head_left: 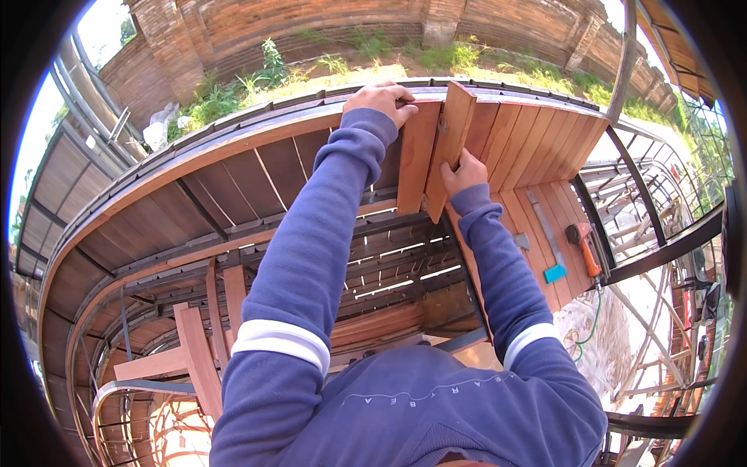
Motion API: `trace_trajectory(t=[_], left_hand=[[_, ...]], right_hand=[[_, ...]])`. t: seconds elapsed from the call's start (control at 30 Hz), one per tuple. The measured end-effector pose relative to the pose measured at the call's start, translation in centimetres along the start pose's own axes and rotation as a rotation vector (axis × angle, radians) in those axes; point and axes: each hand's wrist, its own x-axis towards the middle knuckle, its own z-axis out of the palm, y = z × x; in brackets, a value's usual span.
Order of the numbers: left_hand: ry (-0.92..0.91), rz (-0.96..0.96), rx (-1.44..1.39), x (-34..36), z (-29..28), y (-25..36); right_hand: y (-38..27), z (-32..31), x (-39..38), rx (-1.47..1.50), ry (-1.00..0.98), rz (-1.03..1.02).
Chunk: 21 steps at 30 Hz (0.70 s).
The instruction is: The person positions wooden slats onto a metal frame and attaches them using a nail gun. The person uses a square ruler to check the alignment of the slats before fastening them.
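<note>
My left hand [380,103] is closed at the top rail, fingers curled at the upper left corner of a wide reddish wooden plank [419,159]. That plank leans upright against the curved frame. My right hand [465,173] grips the right edge of a narrower wooden plank [451,136], its fingers partly hidden. This narrower plank is tilted, overlaps the wide one, and its top end sticks up above the rail. Just to the right, a row of fitted planks [537,140] forms a slatted backrest over a slatted seat [556,210].
On the seat lie an orange power tool [585,247] with a green hose [597,311], a long metal strip with a teal end [554,272], and a small grey metal piece [521,241]. Loose boards [198,350] sit at lower left. Beyond the rail stands a brick wall [350,27].
</note>
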Motion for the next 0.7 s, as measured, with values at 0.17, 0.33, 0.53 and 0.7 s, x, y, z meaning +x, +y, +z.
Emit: trace_trajectory(t=[0.17,0.33,0.53,0.7], left_hand=[[0.003,0.016,0.008,-0.1,0.2,0.0],[0.273,0.196,-0.074,-1.3,1.3,-0.8],[0.266,-0.006,-0.534,-11.2,8.9,-3.7],[-0.040,-0.193,-0.525,-14.5,17.3,-7.5]], right_hand=[[-0.3,0.2,-0.3,-0.007,0.005,0.011],[0.0,0.6,-0.2,0.006,0.025,-0.015],[-0.2,0.2,-0.4,0.008,0.006,-0.019],[0.5,0.4,-0.2,-0.016,0.004,-0.023]])
